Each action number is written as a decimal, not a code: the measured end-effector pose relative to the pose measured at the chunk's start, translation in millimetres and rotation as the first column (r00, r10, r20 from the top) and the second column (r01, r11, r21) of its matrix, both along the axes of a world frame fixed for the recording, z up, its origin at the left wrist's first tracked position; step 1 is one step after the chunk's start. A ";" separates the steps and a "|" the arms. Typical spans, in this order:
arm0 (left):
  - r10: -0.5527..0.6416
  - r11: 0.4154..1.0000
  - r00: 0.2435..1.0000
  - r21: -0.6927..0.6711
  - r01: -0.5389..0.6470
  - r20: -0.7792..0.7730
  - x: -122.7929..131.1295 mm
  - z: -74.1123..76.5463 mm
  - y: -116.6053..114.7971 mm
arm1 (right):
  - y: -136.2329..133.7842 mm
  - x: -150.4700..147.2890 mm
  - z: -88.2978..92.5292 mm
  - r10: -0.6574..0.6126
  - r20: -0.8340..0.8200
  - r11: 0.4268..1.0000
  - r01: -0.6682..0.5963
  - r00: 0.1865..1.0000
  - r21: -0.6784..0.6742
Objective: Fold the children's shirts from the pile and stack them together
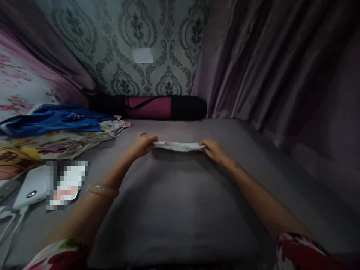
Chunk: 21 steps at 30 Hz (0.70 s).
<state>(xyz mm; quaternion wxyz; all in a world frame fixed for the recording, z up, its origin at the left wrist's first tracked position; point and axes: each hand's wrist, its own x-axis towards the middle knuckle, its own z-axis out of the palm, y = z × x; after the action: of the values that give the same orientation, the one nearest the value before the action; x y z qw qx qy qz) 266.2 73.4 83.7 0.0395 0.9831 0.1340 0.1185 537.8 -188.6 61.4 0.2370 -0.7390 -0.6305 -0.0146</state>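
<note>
A white folded cloth [180, 146] is stretched level between my two hands, seen nearly edge-on; its exact kind does not show. My left hand [143, 144] pinches its left end, and my right hand [213, 150] grips the right end. Beneath it a shadow falls on the grey sheet [180, 210], so it seems held a little above that surface. The middle of the cloth sags slightly. On my left wrist sits a clear bangle [103, 190].
To the left lie a blue garment [56, 118], patterned cloths [75, 144], a white device [35, 185] with cables [17, 221], and a blurred-out flat item [67, 185]. A black and maroon bag [152, 107] lies along the wall. Curtains [253, 56] hang on the right.
</note>
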 end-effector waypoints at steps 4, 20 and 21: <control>-0.052 0.997 0.996 -0.057 0.048 -0.071 -23.8 -30.3 -23.0 | -26.5 -18.9 -26.4 0.086 0.041 0.994 -0.083 0.995 -0.073; 0.092 0.987 0.995 -0.127 -0.097 -0.043 -8.3 -40.6 -54.4 | 11.3 -68.4 -16.7 -0.099 0.110 0.986 0.113 0.989 -0.126; 0.106 0.986 0.994 -0.124 -0.107 -0.017 3.6 -38.3 -61.7 | 23.4 -76.0 -17.0 -0.107 0.118 0.985 0.122 0.987 -0.121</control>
<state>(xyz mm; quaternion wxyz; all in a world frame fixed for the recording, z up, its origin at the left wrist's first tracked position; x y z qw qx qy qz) 269.7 11.7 45.3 0.0937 0.9707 0.1937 0.1070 461.9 -165.1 44.4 0.1525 -0.7858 -0.5987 -0.0289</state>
